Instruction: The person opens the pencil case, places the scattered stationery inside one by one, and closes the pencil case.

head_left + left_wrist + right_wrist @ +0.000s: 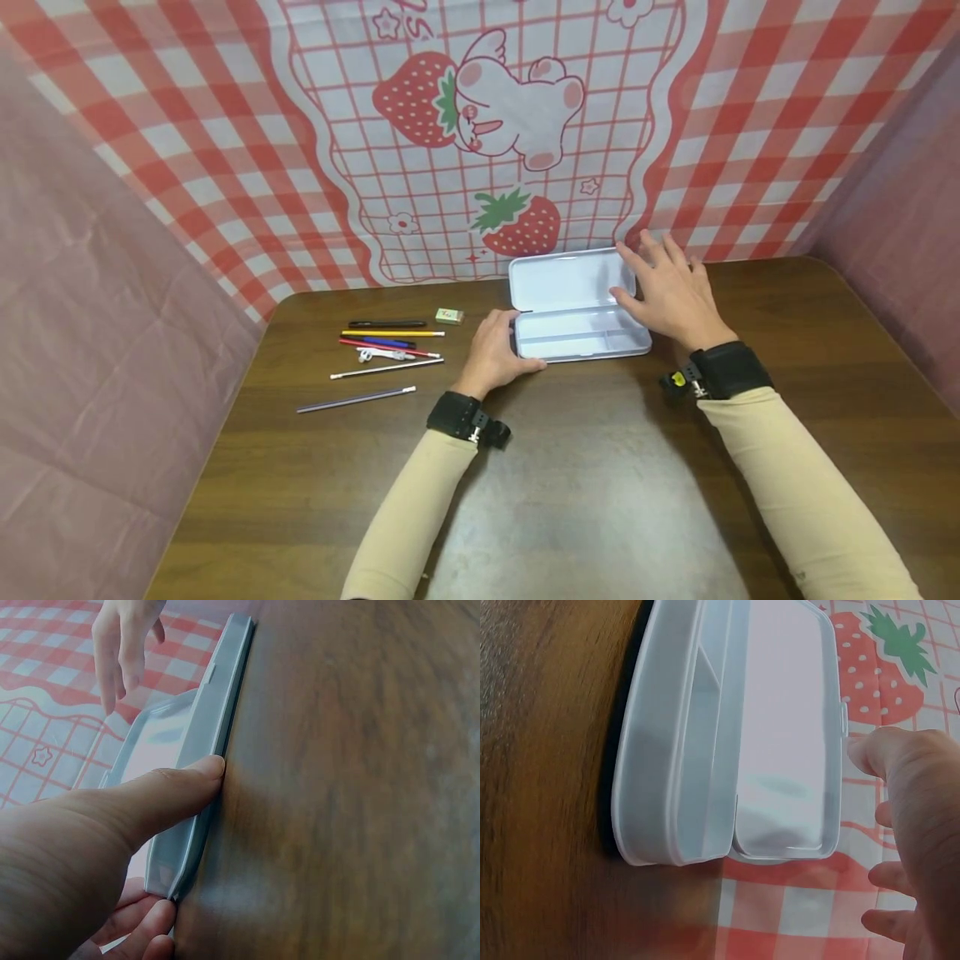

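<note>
An open white pencil case (558,343) lies on the table, its lid tilted back toward the patterned cloth. Compartments divided by thin walls show inside its base. My left hand (492,354) grips the case's left end; in the left wrist view the thumb (180,787) lies over the front wall and the fingers (142,926) curl at the end corner. At the lid's right side, my right hand (671,292) has its fingers spread and holds nothing. The right wrist view shows this hand (930,802) beside the lid (787,727), the thumb close to its catch.
Left of the case lie a black pen (387,323), a yellow pencil (390,333), several more pens and pencils, a white item (382,354) among them and a small eraser (449,316). A red-checked cloth (487,208) hangs behind the table (570,475).
</note>
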Tool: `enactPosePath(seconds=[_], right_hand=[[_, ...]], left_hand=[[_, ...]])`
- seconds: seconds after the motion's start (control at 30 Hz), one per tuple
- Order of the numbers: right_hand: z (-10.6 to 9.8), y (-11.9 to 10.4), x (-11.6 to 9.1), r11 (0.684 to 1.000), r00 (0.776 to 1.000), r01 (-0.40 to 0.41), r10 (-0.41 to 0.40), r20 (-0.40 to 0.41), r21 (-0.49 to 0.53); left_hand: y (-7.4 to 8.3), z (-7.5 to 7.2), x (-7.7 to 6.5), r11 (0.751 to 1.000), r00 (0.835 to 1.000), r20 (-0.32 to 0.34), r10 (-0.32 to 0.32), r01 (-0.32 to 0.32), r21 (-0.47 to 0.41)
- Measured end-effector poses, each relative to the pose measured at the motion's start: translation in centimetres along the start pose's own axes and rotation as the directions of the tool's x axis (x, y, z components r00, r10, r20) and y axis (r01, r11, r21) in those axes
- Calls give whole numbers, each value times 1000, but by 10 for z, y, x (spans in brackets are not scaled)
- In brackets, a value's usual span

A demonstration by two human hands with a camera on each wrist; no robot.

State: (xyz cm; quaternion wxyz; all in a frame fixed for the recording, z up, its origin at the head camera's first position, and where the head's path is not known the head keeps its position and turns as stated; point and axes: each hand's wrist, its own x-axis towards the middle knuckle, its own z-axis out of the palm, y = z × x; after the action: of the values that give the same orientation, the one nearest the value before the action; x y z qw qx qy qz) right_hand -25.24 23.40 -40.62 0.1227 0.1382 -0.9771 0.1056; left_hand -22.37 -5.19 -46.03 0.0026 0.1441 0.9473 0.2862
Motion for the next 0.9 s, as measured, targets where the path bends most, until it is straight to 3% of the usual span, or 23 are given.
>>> enactPosePath(seconds=[0.23, 0.43, 0.77, 0.9], right_hand=[[-3, 3, -6, 992, 999, -13, 19, -44, 129], [-12, 3, -6, 943, 993, -88, 110, -52, 322], [-25, 3, -13, 875, 981, -194, 166, 102, 444], [-25, 6, -16, 835, 961, -269, 202, 187, 480]], left_hand=[[0, -1, -1, 1000, 1000, 7, -9, 9, -10], [0, -1, 0, 1000, 1000, 3, -5, 5, -6], [-2, 0, 1, 1000, 1000, 4, -1, 1, -5], [-3, 0, 1, 1000, 1000, 11, -7, 7, -7]])
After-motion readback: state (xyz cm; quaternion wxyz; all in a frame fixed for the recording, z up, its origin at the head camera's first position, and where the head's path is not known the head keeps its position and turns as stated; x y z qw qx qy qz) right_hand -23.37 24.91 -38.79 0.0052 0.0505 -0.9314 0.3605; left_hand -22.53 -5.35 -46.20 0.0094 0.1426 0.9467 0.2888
